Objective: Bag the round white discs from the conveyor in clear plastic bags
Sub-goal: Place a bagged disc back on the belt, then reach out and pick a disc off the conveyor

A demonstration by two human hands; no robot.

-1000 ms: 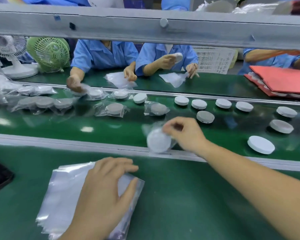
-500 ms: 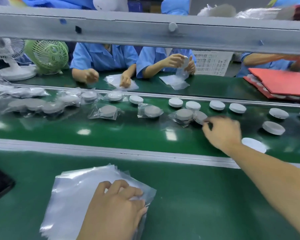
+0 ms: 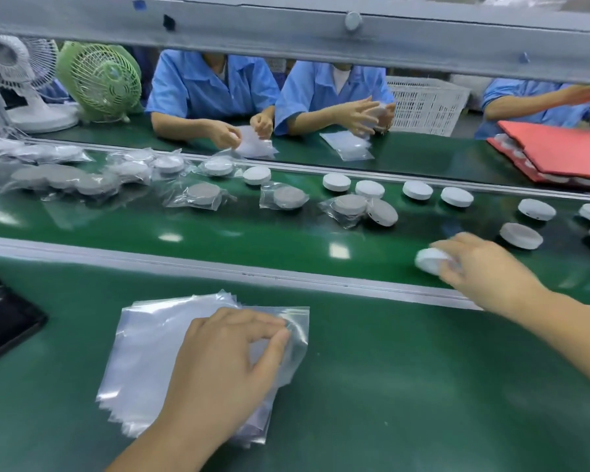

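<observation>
My right hand (image 3: 481,267) grips a round white disc (image 3: 430,261) just above the near side of the green conveyor belt (image 3: 218,229); the disc is blurred. My left hand (image 3: 225,366) lies on a stack of clear plastic bags (image 3: 150,352) on the green table in front of me, its thumb and fingertips pinching the top bag near its right edge. Several loose white discs (image 3: 418,190) lie along the belt's far side and right end. Bagged discs (image 3: 349,205) lie on the belt toward the left.
A metal rail (image 3: 218,267) separates my table from the belt. Three people in blue shirts (image 3: 212,86) work across the belt. Two fans (image 3: 99,80) stand at far left, a white basket (image 3: 426,103) and red trays (image 3: 559,151) at far right. A black object (image 3: 0,321) lies at my left.
My right hand let go of a bagged disc on the belt, reached right and now holds a bare disc. My left hand stayed on the bag stack and pinched the top bag.
</observation>
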